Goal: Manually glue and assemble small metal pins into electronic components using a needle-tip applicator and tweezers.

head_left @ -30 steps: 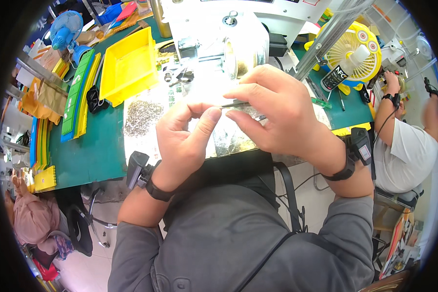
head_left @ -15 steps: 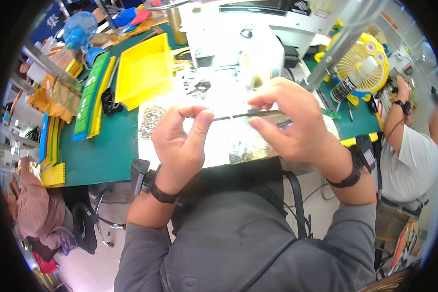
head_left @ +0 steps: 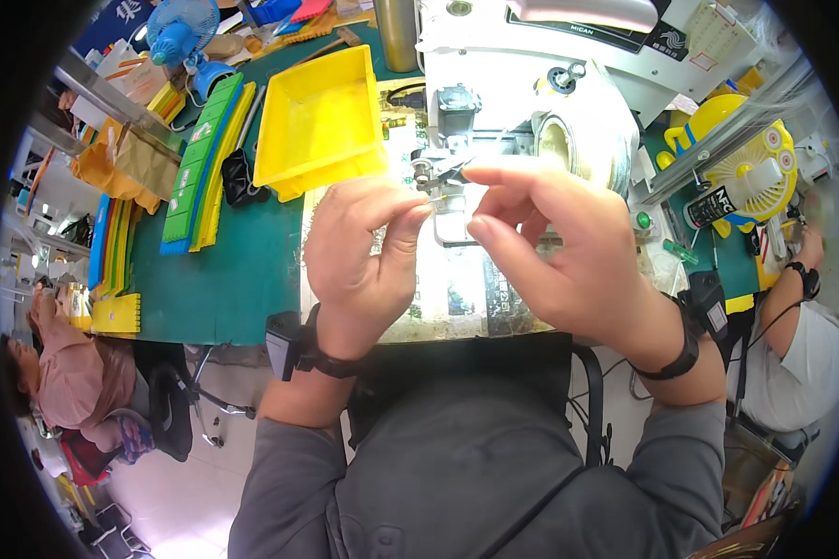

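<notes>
My left hand [head_left: 368, 256] is closed, with thumb and forefinger pinched on a small thin piece [head_left: 439, 197]; it is too small and glared to name. My right hand [head_left: 569, 247] faces it from the right. Its thumb and forefinger are apart, and I make out nothing between them; the other fingers curl behind. Just beyond the fingertips stands a white bench machine [head_left: 615, 112], with a small metal fixture [head_left: 424, 168] nearest to the pinch and a round metal-rimmed part behind my right hand. Strong light washes out detail there.
Left of my hands lie a yellow tray [head_left: 317, 116], green and yellow strips [head_left: 196, 168] and a blue fan [head_left: 179, 37] on the green mat [head_left: 224, 293]. To the right are a black can [head_left: 708, 207], a yellow fan [head_left: 755, 168] and a metal post. People sit on both sides.
The thin dark strip that stretched between my hands no longer shows. My view has shifted, so the machine appears lower. My right thumb and forefinger remain apart; the left pinch stays closed.
</notes>
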`<action>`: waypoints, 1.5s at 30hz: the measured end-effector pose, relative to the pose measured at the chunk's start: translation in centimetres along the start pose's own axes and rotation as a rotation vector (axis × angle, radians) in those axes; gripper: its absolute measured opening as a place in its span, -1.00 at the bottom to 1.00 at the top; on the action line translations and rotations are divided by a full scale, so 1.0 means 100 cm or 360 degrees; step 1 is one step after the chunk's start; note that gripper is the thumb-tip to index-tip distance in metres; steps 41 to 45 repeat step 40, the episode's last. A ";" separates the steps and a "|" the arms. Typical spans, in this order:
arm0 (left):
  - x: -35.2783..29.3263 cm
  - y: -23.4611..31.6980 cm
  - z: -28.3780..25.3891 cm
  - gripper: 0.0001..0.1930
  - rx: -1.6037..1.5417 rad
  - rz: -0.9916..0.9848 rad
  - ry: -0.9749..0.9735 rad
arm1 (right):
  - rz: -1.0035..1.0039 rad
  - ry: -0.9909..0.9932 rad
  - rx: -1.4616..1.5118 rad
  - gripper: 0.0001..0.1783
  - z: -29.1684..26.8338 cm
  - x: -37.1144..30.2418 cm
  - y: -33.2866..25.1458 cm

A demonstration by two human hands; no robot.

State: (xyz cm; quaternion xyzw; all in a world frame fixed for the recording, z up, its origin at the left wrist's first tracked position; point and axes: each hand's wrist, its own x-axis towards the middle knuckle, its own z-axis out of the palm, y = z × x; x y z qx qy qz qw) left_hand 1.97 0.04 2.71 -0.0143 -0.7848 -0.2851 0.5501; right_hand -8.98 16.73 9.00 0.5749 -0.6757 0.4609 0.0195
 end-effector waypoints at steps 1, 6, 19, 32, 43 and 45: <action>0.000 -0.002 0.000 -0.87 0.0018 0.0012 0.0000 | -0.0006 0.0020 0.0022 -0.74 0.005 0.003 0.003; -0.003 -0.011 0.001 -0.85 0.0009 0.0068 0.0012 | 0.0099 -0.0043 0.0067 -0.84 0.015 0.012 0.008; -0.002 -0.016 -0.006 -0.79 0.0174 0.0304 -0.0071 | 0.0480 -0.0233 0.0417 -0.90 0.019 0.016 0.008; 0.002 -0.013 -0.009 -0.72 0.0313 0.0441 -0.0048 | 0.0785 -0.0330 0.0803 -0.90 0.014 0.019 0.006; 0.015 -0.006 -0.022 -0.69 0.0262 0.0666 -0.0258 | 0.1190 -0.0811 0.0855 -0.75 -0.011 0.034 0.007; 0.015 -0.006 -0.022 -0.69 0.0262 0.0666 -0.0258 | 0.1190 -0.0811 0.0855 -0.75 -0.011 0.034 0.007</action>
